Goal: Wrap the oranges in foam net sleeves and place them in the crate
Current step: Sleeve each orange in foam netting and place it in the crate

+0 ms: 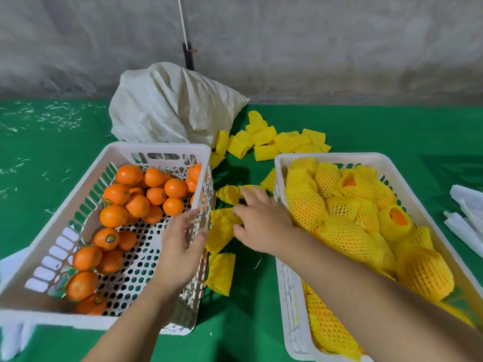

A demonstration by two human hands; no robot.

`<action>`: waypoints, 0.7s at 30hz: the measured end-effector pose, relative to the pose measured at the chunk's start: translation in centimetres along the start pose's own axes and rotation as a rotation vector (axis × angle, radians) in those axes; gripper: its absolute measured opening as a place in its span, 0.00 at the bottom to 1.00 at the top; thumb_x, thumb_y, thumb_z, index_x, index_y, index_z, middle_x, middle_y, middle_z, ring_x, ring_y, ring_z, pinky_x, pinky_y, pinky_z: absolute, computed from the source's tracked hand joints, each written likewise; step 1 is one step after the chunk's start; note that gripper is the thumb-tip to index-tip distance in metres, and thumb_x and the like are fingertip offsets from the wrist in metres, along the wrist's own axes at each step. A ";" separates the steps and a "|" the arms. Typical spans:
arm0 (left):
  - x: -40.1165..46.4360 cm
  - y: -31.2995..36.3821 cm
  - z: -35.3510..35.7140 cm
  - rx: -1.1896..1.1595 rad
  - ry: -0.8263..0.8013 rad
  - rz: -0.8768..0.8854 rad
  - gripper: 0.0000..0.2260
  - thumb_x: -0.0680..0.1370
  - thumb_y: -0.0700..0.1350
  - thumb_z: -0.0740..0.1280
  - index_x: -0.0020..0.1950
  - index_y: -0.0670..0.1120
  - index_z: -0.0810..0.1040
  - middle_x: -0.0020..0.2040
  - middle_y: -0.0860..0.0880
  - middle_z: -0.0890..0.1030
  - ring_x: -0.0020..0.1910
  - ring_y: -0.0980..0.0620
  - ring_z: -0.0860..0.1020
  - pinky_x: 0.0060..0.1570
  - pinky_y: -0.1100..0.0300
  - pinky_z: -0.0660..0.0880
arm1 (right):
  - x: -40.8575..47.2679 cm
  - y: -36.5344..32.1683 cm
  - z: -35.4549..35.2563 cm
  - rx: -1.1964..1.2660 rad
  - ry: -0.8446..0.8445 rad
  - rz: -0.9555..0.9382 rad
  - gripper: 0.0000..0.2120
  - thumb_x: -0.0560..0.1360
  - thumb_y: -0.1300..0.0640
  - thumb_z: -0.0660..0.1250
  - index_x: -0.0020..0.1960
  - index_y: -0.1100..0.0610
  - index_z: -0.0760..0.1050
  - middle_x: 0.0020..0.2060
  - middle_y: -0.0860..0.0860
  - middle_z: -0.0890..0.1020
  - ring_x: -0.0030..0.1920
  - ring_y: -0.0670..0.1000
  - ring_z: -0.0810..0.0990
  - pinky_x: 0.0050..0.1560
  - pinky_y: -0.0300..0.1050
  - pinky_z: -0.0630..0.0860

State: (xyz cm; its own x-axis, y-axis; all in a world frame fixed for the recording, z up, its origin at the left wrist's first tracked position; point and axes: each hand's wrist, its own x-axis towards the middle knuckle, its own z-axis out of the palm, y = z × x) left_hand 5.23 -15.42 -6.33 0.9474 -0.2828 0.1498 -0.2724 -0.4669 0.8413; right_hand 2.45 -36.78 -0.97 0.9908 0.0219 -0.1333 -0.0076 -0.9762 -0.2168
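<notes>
Several bare oranges (136, 202) lie in the white crate (39, 259) on the left. The white crate (407, 173) on the right holds several oranges wrapped in yellow foam net sleeves (347, 236). Loose yellow sleeves (271, 142) lie on the green cloth between and behind the crates. My left hand (180, 252) hovers over the right rim of the left crate, fingers relaxed and holding nothing. My right hand (261, 223) reaches down between the crates and its fingers touch a flattened sleeve (222, 228); a grip is not plain.
A white woven sack (172, 108) stands behind the left crate, against a grey wall. White plastic pieces (465, 218) lie at the right edge of the green table cloth (52, 152). A dark pole with a cord (188, 53) stands behind the sack.
</notes>
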 end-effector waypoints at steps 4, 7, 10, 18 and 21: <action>2.9 -3.6 -1.6 0.066 0.077 -0.280 0.25 0.86 0.48 0.62 0.82 0.46 0.60 0.76 0.42 0.68 0.74 0.43 0.69 0.67 0.52 0.67 | -0.1 -5.5 5.9 -0.195 -0.755 -0.179 0.28 0.81 0.41 0.61 0.79 0.46 0.65 0.83 0.60 0.44 0.80 0.67 0.33 0.78 0.68 0.43; 4.0 -7.0 -2.6 0.427 -0.194 -0.495 0.34 0.85 0.48 0.64 0.86 0.50 0.49 0.82 0.38 0.56 0.79 0.33 0.58 0.75 0.42 0.61 | -0.9 -6.3 10.0 -0.239 -0.970 -0.171 0.31 0.81 0.40 0.63 0.81 0.41 0.58 0.82 0.59 0.39 0.78 0.67 0.30 0.78 0.69 0.40; 5.1 -8.9 -2.9 0.659 -0.420 -0.487 0.38 0.84 0.49 0.64 0.86 0.57 0.41 0.85 0.43 0.45 0.82 0.32 0.51 0.79 0.38 0.55 | -0.2 -5.4 11.7 -0.305 -0.980 -0.154 0.32 0.83 0.44 0.62 0.83 0.51 0.56 0.82 0.58 0.39 0.80 0.67 0.35 0.79 0.67 0.44; 13.1 -10.6 0.1 0.793 -0.564 -0.419 0.40 0.84 0.42 0.60 0.84 0.56 0.34 0.84 0.49 0.32 0.81 0.32 0.57 0.74 0.39 0.67 | 4.8 -4.2 10.1 0.266 -0.228 0.164 0.11 0.83 0.50 0.59 0.55 0.54 0.77 0.57 0.51 0.79 0.52 0.57 0.81 0.48 0.51 0.78; 12.9 -12.4 1.9 0.884 -0.466 -0.378 0.39 0.84 0.40 0.59 0.85 0.46 0.34 0.84 0.38 0.33 0.82 0.32 0.55 0.71 0.46 0.71 | 5.6 -3.6 9.4 0.470 0.101 0.209 0.09 0.83 0.54 0.62 0.49 0.52 0.79 0.48 0.47 0.80 0.45 0.53 0.81 0.42 0.50 0.78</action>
State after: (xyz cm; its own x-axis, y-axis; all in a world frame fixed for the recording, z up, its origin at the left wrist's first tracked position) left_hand 20.53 -14.90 -15.81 0.8893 -0.1977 -0.4123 -0.1770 -0.9802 0.0884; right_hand 6.79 -31.13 -10.06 0.9697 -0.2064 -0.1307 -0.2428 -0.7545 -0.6097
